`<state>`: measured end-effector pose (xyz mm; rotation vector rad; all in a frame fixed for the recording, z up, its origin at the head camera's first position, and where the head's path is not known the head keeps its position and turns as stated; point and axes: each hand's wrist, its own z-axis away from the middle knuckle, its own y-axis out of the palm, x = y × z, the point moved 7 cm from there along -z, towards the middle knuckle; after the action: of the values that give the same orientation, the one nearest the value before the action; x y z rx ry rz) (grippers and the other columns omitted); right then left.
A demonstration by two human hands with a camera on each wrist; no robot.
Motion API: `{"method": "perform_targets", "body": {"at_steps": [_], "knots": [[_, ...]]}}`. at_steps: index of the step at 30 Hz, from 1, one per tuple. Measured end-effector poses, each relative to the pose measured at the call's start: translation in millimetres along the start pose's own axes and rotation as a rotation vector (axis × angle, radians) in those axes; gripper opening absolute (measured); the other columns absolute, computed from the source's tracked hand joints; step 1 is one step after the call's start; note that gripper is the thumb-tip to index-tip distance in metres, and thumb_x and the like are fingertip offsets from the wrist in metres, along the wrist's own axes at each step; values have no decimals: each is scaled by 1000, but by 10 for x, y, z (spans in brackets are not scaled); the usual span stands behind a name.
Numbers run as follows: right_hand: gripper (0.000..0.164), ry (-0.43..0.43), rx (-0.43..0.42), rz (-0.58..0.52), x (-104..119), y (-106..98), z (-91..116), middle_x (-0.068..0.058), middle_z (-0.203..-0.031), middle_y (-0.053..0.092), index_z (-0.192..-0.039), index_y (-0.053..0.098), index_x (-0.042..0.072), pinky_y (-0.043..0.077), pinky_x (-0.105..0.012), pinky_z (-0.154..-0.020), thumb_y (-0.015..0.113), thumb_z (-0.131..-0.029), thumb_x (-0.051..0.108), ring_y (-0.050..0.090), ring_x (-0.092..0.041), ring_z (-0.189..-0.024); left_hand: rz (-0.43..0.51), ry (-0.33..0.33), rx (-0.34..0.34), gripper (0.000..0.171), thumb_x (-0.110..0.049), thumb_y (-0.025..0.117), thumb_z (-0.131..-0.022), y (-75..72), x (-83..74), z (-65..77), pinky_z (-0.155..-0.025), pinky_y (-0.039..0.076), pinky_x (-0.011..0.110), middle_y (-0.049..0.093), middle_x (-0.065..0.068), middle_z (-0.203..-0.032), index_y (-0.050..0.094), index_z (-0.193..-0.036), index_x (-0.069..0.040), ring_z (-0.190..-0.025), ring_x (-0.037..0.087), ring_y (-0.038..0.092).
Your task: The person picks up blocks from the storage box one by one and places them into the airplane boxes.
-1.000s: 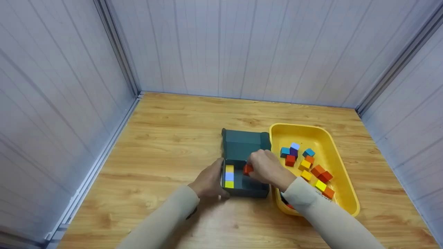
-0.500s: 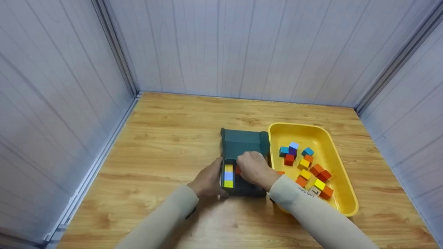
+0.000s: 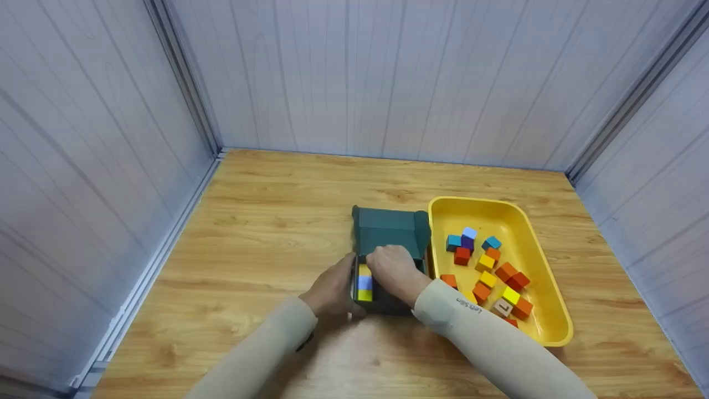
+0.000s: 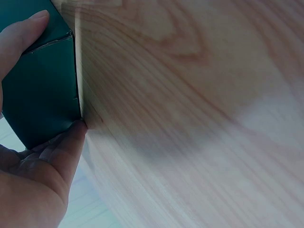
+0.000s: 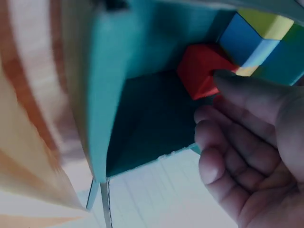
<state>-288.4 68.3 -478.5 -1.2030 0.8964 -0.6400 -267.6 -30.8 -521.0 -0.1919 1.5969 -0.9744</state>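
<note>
A dark green box (image 3: pixel 389 220) stands on the table with its lid folded back. My left hand (image 3: pixel 331 285) grips its left side; in the left wrist view the thumb (image 4: pixel 23 38) lies on one face and the fingers round another. Inside the box, my right hand (image 3: pixel 394 270) pinches a red cube (image 5: pixel 202 69) between thumb and fingers. The cube is close beside a row holding a light blue cube (image 3: pixel 364 283) between two yellow ones, along the left wall. In the head view the right hand hides the red cube.
To the right of the box, a yellow tray (image 3: pixel 545 277) stands with several loose cubes in it, red, orange, yellow, blue and purple. A white cube (image 3: pixel 502 307) there bears a dark mark. Panelled walls (image 3: pixel 332 77) enclose the wooden table (image 3: pixel 266 221).
My right hand has moved left inside the box with the red cube, toward the row of cubes. The left hand stays on the box's left side.
</note>
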Motion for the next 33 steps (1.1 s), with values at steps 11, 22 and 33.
{"method": "perform_targets", "body": {"at_steps": [11, 22, 33], "knots": [[13, 25, -16, -131, -130, -35, 63, -8, -76, 69, -93, 76, 4, 60, -36, -65, 77, -92, 17, 59, -20, -61, 6, 4, 3, 116, -10, 101, -57, 17, 1, -4, -109, 44, 46, 59, 9, -133, 34, -152, -8, -122, 27, 57], [23, 196, 40, -355, -652, -300, 391, -3, -72, 66, -97, 78, 5, 59, -32, -66, 82, -89, 26, 61, -19, -62, 7, -51, 19, 122, -13, 101, -57, 26, 21, -23, -113, 40, 45, 55, 2, -142, 30, -155, -17, -129, 23, 53], [13, 162, -22, -377, -1088, -340, 746, -5, -91, 77, -90, 82, 9, 59, -38, -67, 87, -82, 17, 66, -21, -72, 9, -24, 10, 117, -11, 101, -56, 17, 4, -14, -109, 44, 45, 57, 3, -136, 33, -151, -16, -122, 23, 55]]}}
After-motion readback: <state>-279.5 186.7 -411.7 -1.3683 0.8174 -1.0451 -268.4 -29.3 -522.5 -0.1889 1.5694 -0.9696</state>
